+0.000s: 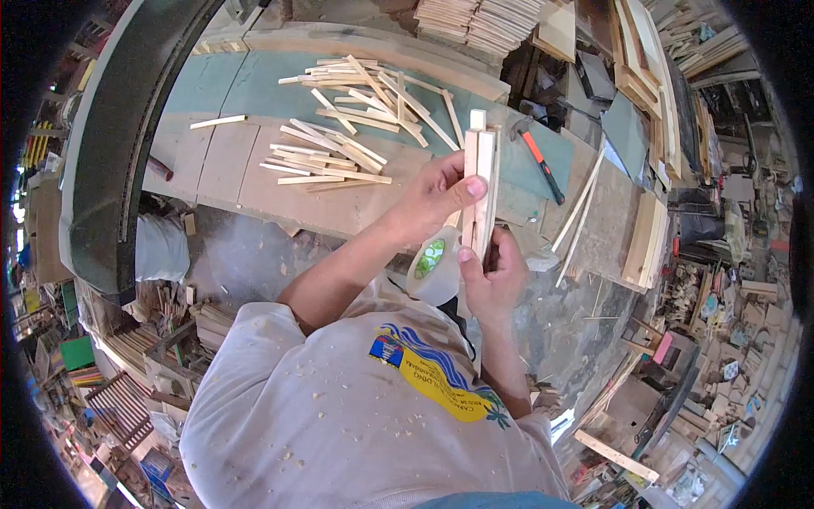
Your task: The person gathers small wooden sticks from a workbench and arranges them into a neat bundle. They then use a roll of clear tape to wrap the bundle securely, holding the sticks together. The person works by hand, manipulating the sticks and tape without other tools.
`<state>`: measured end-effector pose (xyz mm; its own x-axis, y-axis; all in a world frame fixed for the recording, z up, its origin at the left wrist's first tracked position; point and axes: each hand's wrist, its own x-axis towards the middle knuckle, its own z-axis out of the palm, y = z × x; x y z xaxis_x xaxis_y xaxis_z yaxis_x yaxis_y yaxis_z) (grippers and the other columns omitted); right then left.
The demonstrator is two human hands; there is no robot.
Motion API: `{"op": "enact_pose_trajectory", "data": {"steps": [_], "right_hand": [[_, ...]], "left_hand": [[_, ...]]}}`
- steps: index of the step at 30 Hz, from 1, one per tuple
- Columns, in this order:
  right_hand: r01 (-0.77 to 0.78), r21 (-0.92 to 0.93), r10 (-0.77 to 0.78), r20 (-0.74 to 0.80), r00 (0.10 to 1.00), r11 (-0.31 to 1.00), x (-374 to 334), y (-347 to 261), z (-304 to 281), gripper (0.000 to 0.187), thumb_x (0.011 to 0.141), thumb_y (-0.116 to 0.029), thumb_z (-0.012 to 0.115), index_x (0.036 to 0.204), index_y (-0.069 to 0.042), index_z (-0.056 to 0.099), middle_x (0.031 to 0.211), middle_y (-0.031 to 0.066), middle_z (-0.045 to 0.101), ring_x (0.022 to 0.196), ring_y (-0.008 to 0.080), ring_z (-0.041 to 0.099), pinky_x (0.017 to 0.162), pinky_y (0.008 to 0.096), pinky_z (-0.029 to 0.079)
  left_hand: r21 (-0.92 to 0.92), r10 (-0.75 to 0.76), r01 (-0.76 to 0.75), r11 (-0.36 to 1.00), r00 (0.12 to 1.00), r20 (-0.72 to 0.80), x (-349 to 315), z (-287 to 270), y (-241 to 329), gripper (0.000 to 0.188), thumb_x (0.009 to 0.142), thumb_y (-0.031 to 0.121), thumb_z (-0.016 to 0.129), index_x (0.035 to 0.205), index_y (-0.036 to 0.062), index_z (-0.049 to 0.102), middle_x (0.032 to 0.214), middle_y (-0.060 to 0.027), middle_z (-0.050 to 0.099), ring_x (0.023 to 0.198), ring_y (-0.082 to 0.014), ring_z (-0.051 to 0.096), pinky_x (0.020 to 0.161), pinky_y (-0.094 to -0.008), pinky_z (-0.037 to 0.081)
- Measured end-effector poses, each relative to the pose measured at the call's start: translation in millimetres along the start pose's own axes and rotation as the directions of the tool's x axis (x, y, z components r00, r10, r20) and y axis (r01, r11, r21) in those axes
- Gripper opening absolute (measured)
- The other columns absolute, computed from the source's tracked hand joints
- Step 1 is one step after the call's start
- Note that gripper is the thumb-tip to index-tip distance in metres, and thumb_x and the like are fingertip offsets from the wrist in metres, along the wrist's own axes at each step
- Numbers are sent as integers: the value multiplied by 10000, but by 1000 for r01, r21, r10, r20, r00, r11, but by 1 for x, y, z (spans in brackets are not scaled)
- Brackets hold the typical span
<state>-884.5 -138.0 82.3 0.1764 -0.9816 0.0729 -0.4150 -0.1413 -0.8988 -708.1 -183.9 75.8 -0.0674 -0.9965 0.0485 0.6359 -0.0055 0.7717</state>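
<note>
Upright in front of me is a small bundle of pale wooden sticks (483, 170), their top ends uneven. My left hand (441, 197) closes round it from the left, thumb pressed across the front. Lower down, my right hand (493, 276) grips the bundle's bottom part with thumb and fingers. Beside the right hand, below my left wrist, is a wide roll of clear tape (414, 276) with a green-patterned core. Whether a strip of it runs to the sticks I cannot tell. Loose sticks (326, 157) lie in two heaps on the workbench (229, 161).
A hammer (539, 159) with an orange and black handle rests on the bench, right of the bundle. Two long thin strips (581, 208) lean near the bench's right end. Stacked slats (483, 21) stand at the back. A dark machine column (102, 170) rises at the left.
</note>
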Motion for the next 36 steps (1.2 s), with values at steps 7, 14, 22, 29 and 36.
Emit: {"op": "enact_pose_trajectory", "data": {"steps": [7, 14, 22, 29, 36], "right_hand": [[-223, 254, 202, 107, 974, 941, 3, -9, 1, 495, 878, -260, 804, 1216, 53, 624, 1043, 114, 716, 902, 133, 652, 814, 303, 540], [-269, 413, 239, 123, 963, 870, -6, -2, 0, 466, 909, -240, 783, 1216, 51, 588, 1043, 112, 718, 908, 132, 668, 831, 281, 535], [-292, 574, 268, 128, 955, 765, -17, -8, 9, 375, 906, -142, 754, 1193, 24, 578, 1057, 127, 721, 920, 142, 686, 840, 290, 548], [-237, 44, 232, 91, 968, 971, -4, -10, -2, 437, 780, -170, 787, 1127, 37, 621, 1019, 169, 704, 922, 240, 692, 830, 346, 544], [36, -381, 7, 111, 994, 924, 9, -11, -18, 485, 738, -251, 785, 1114, 15, 634, 1004, 201, 675, 926, 376, 670, 827, 442, 535]], "left_hand": [[35, -74, 78, 996, 990, -119, 0, -6, -3, 394, 952, 388, 727, 1107, 33, 658, 920, 9, 652, 787, -65, 607, 703, -256, 535], [41, -150, 155, 987, 984, -93, -3, 7, 9, 383, 937, 380, 748, 1068, 33, 653, 914, -7, 659, 800, -84, 635, 760, -274, 576], [21, -117, 118, 993, 991, -59, -5, 5, -9, 363, 943, 365, 742, 1053, 37, 631, 906, -10, 645, 777, -80, 615, 729, -266, 556], [-27, -137, 135, 990, 987, -87, -10, 3, -12, 387, 938, 327, 753, 1126, 21, 607, 970, -31, 644, 792, -81, 613, 710, -268, 537], [974, 485, -220, 44, 857, 172, -26, 16, 57, 594, 759, 250, 858, 1236, 20, 589, 1077, -90, 652, 1018, -264, 637, 954, -386, 501]]}}
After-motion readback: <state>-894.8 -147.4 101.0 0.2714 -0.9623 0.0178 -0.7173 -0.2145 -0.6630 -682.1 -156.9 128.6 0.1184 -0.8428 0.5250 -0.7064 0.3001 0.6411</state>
